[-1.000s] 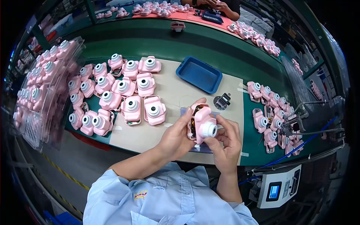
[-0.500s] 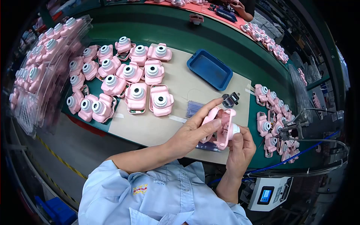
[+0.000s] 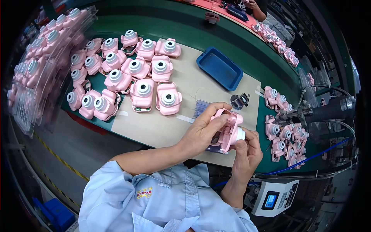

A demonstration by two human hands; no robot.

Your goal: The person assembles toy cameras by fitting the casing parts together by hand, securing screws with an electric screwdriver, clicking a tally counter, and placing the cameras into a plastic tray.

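Note:
Between my hands is a pink toy camera (image 3: 232,130) with its housing parted, its hollow pink inside turned toward me and its white lens ring pointing right. My left hand (image 3: 203,129) is closed on the left side of the shell, the thumb reaching into the gap. At the lens end, my right hand (image 3: 247,150) grips the camera between thumb and bent fingers. Part of the far shell half is hidden by my left hand. Just beyond the camera, a small black device on a round base (image 3: 239,101) stands on the beige mat (image 3: 154,129).
Several pink cameras (image 3: 169,99) lie to the left, beside stacked clear trays (image 3: 46,73) of them. A blue tray (image 3: 231,79) sits ahead. More cameras (image 3: 272,129) lie right, near a black tool (image 3: 328,113) on an arm. Another person's hand (image 3: 252,4) is across the bench.
The camera has turned a little, showing more of its inside, and my left thumb sits higher along the shell. At the right, the black tool has come into view over the cameras.

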